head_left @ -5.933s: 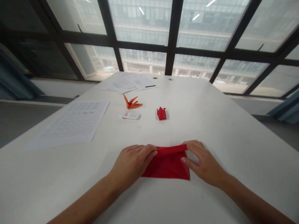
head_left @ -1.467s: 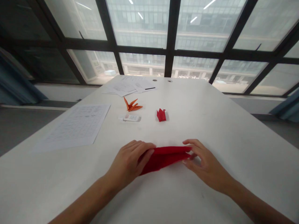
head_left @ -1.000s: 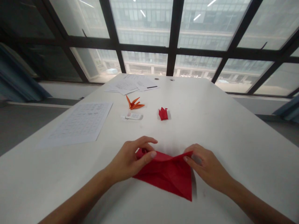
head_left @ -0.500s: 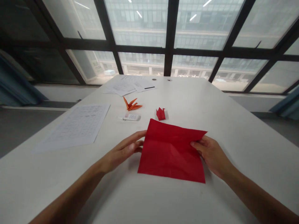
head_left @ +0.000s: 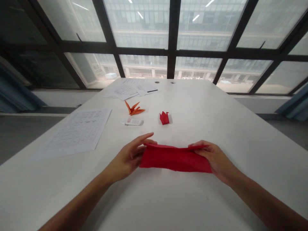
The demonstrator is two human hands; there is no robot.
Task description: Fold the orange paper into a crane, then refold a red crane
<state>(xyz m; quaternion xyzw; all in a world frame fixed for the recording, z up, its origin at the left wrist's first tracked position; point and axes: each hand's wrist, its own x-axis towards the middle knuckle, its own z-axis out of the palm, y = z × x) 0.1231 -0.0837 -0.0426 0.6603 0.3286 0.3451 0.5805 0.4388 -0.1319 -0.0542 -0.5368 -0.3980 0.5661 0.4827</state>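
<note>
Right hand pinches bent red paper sheet, well short of far edge of white table; left hand, fingers parted, at sheet's left end.

The red paper, spread broad half a second ago, is now seen as a narrow band. A wider gap is left between it and the red crane. Its upper left corner is now overlapped by the left hand.
</note>
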